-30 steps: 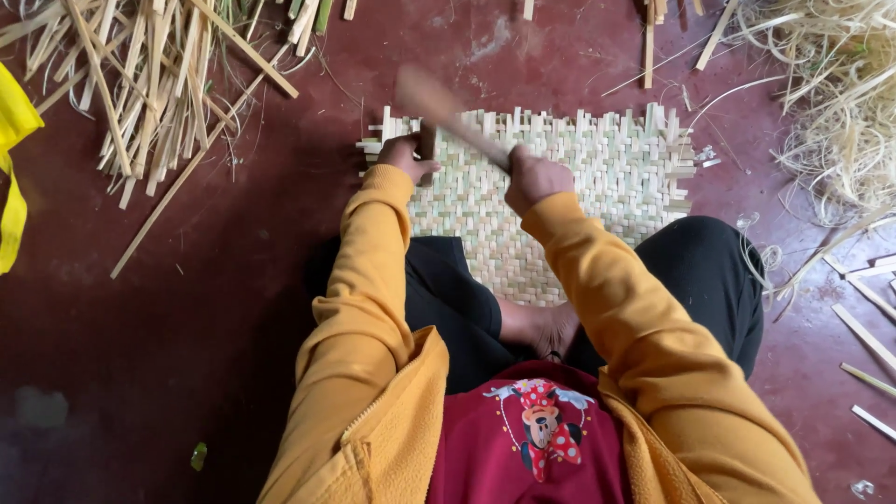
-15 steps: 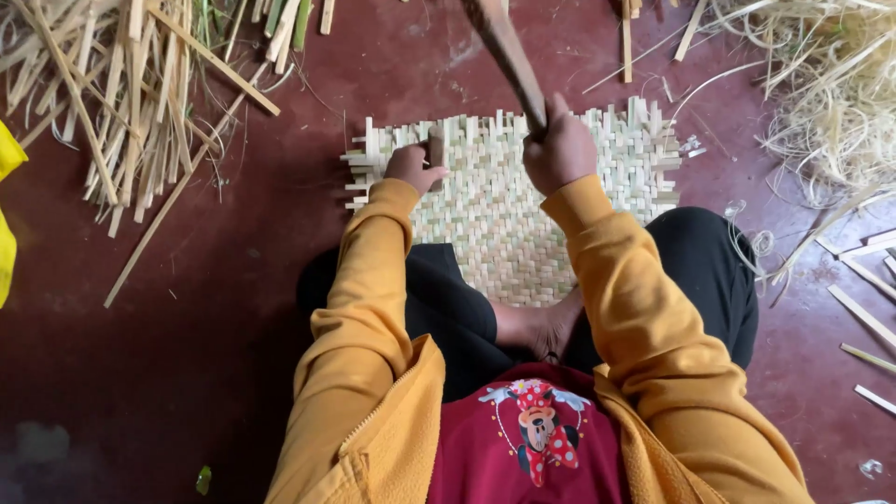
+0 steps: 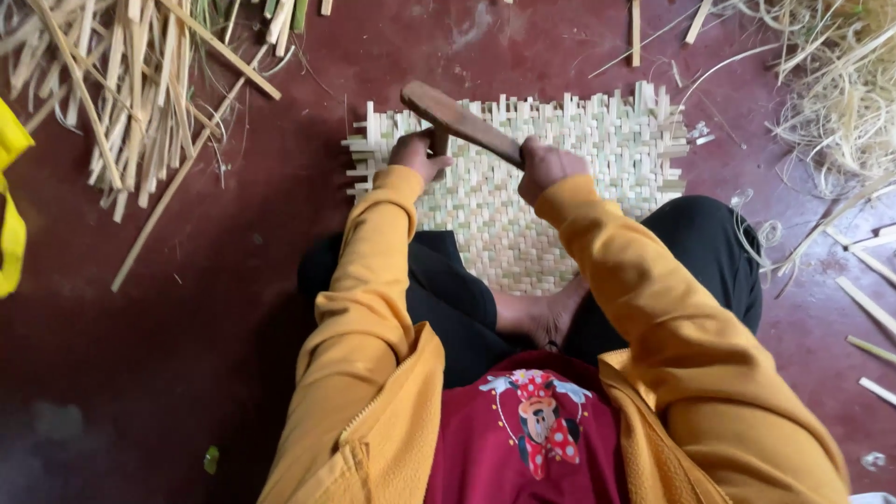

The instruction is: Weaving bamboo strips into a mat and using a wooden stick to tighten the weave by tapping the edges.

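A pale woven mat of bamboo strips [image 3: 579, 177] lies on the dark red floor in front of me, its near part under my crossed legs. My right hand [image 3: 546, 166] grips a brown wooden stick [image 3: 457, 119], which slants up and to the left over the mat. The stick's far end sits above my left hand [image 3: 418, 154]. That hand holds a small dark upright piece [image 3: 439, 142] against the mat's left part. Both arms are in orange sleeves.
A pile of loose bamboo strips [image 3: 121, 84] covers the floor at the upper left. Thin shavings [image 3: 840, 93] lie heaped at the upper right, with a few cut sticks [image 3: 868, 303] at the right. A yellow object [image 3: 11, 205] shows at the left edge.
The stick was raised high half a second ago; now it has come down over the mat's left part, onto the piece in my left hand. My left hand stayed put.
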